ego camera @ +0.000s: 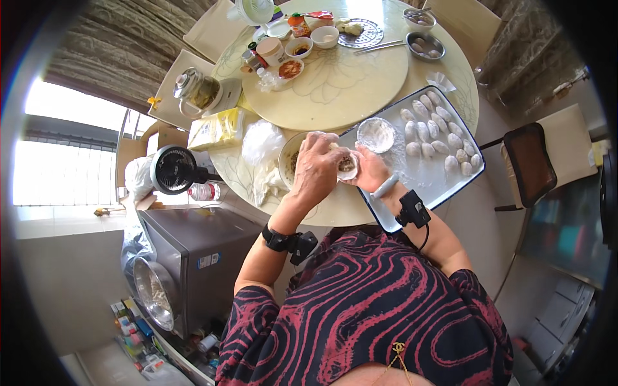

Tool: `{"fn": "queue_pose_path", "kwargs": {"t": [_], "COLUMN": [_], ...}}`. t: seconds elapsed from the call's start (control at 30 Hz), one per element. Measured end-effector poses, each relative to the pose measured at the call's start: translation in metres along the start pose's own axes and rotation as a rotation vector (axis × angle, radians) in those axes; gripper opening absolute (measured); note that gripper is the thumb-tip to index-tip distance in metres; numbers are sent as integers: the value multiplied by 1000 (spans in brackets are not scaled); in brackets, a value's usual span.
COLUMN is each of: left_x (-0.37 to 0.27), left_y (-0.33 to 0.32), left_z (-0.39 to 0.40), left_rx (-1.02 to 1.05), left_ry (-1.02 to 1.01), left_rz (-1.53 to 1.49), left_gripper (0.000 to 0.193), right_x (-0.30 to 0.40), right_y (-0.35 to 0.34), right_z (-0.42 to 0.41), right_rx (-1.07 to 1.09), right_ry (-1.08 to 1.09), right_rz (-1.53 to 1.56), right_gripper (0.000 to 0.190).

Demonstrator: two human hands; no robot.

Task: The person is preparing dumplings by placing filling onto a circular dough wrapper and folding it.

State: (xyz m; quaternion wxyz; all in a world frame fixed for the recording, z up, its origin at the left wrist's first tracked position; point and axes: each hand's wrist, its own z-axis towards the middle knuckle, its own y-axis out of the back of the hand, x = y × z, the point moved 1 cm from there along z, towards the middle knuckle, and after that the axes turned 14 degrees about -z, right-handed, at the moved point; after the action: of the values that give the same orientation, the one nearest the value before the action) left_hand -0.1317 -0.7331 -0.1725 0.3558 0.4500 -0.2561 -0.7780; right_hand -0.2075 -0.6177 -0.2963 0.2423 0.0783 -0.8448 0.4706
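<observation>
Both hands are close together over the front of the round table (333, 212). My right hand (372, 171) cradles a small floured dough cup (347, 166) with a speckled filling. Curled fingers of my left hand (316, 166) reach to the cup's left edge; whether they grip anything is hidden. Behind my left hand is a bowl (285, 166) of filling, partly covered. A blue-rimmed white tray (437, 205) stands at the right, holding many oval floured dough pieces (433, 129) and loose flour. A small round dish of flour (376, 135) sits at the tray's left side.
Plastic bags (263, 142) and a yellow tissue pack (217, 129) lie left of the bowl. Behind are a turntable (333, 103) with jars and sauce dishes, a glass kettle (197, 91) and a metal bowl (425, 47). A black fan (174, 170) stands left, beyond the table edge.
</observation>
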Motion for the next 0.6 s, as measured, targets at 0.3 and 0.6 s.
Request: {"fn": "queue_pose_path", "kwargs": {"t": [0.3,0.6], "left_x": [63,54], "left_y": [-33,-58], "left_z": [-61,-53], "left_rx": [231,125], "left_ry": [414,568], "left_rz": [-573,-1014], "left_gripper": [99,87], "right_x": [18,25], "right_y": [-2,-21], "right_z": [-22,-38], "right_rx": [255,212], "right_ry": [-57,19], "right_rz": [126,-73], "right_gripper": [56,27]}}
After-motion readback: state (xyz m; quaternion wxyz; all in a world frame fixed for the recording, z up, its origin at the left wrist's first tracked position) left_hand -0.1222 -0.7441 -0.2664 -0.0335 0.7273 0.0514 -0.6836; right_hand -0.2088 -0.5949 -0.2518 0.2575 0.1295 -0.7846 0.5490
